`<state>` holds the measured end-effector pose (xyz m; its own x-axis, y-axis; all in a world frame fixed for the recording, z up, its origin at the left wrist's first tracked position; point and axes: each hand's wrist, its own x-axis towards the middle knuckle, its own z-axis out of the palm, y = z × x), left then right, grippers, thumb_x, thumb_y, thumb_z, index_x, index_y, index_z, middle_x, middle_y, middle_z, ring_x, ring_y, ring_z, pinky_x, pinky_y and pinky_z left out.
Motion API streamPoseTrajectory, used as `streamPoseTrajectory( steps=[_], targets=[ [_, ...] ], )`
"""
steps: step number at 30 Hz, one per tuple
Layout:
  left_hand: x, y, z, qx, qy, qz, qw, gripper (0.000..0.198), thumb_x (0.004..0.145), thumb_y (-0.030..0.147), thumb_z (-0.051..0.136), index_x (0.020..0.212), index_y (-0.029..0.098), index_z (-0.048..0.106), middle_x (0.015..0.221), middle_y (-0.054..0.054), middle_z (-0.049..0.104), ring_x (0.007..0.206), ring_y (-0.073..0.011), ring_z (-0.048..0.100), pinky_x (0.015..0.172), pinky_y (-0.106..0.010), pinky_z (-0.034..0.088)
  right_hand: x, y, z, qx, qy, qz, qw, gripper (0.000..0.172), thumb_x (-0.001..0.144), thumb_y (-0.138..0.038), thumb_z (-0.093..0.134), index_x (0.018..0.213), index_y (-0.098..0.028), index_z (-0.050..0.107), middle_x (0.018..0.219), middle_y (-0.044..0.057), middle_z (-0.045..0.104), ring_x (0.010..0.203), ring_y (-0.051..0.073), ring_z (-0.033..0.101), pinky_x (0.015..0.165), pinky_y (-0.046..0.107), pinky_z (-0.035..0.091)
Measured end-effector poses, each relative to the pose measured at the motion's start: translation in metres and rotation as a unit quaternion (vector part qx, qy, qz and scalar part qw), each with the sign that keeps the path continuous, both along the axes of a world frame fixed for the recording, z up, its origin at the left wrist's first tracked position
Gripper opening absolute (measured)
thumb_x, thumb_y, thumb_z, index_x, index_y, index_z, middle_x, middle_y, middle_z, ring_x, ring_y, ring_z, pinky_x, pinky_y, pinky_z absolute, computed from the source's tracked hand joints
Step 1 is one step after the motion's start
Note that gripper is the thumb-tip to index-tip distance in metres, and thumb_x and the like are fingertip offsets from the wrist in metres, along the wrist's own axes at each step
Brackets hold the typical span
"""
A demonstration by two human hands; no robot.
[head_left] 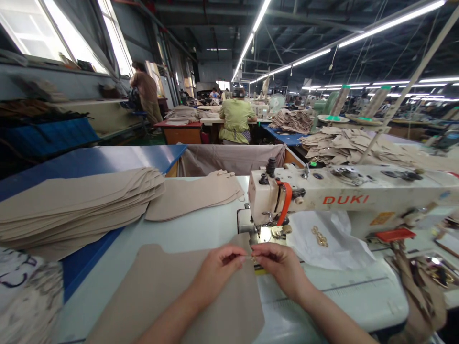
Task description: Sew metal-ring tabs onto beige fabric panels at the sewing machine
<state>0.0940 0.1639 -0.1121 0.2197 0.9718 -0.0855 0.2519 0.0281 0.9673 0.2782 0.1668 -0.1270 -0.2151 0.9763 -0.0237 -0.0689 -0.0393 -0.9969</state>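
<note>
Just in front of the needle area of the white sewing machine, both hands meet over a large beige fabric panel. My left hand pinches thumb and fingers at something thin and small. My right hand is also pinched, with a tiny gold-coloured bit of metal showing at its fingertips; its exact shape is hidden. The panel lies flat on the pale machine table, one narrow end reaching towards the presser foot. Several gold metal rings rest on a white sheet right of the needle.
Stacked beige panels lie at the left, with a smaller pile behind my hands. Beige strips hang at the right beside a tray of metal pieces. A person in green sits ahead; thread cones stand behind the machine.
</note>
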Motion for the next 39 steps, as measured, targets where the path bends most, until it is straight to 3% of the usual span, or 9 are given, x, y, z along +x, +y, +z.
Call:
streamPoseTrajectory(
  steps=[5,17,25,31,39],
  targets=[
    [-0.002,0.000,-0.002,-0.005,-0.008,-0.001,1.000,0.020,0.072,0.036,0.062,0.076,0.018,0.070,0.065,0.000,0.062,0.066,-0.0157,0.056,0.064,-0.025,0.043,0.003,0.002,0.000,-0.061,0.081,0.027,0.994,0.039,0.060,-0.036,0.082,0.094,-0.021,0.073,0.080,0.003,0.073,0.072,0.017,0.066,0.075,0.034,0.052],
    [0.001,0.000,-0.003,-0.056,-0.059,0.006,0.997,0.016,0.065,0.033,0.066,0.071,0.018,0.068,0.059,0.001,0.061,0.060,-0.0149,0.053,0.061,-0.025,0.043,-0.002,0.002,0.004,-0.137,0.121,0.004,0.983,0.042,0.050,-0.034,0.088,0.085,-0.018,0.072,0.080,0.004,0.072,0.070,0.016,0.066,0.074,0.033,0.051],
    [0.002,0.000,0.001,-0.054,-0.048,-0.019,0.997,0.017,0.067,0.035,0.065,0.069,0.018,0.069,0.058,0.001,0.060,0.059,-0.0147,0.054,0.061,-0.026,0.044,0.000,0.001,0.003,-0.183,0.144,0.036,0.972,0.041,0.050,-0.034,0.088,0.083,-0.017,0.071,0.080,0.005,0.073,0.069,0.015,0.066,0.071,0.030,0.051],
    [0.002,0.000,0.000,-0.062,-0.119,-0.019,0.991,0.022,0.065,0.034,0.069,0.074,0.018,0.058,0.060,0.003,0.060,0.057,-0.0123,0.053,0.059,-0.025,0.044,-0.014,0.004,-0.004,-0.136,0.111,0.020,0.984,0.037,0.050,-0.037,0.087,0.076,-0.017,0.071,0.074,0.003,0.071,0.064,0.015,0.064,0.067,0.029,0.049],
    [0.003,-0.001,0.001,-0.063,-0.113,0.009,0.992,0.026,0.064,0.036,0.071,0.071,0.019,0.052,0.057,0.005,0.057,0.055,-0.0111,0.053,0.058,-0.024,0.042,-0.008,-0.003,0.000,-0.065,0.034,0.009,0.997,0.030,0.063,-0.045,0.077,0.077,-0.019,0.072,0.067,0.001,0.067,0.064,0.014,0.060,0.062,0.026,0.046]
  ],
)
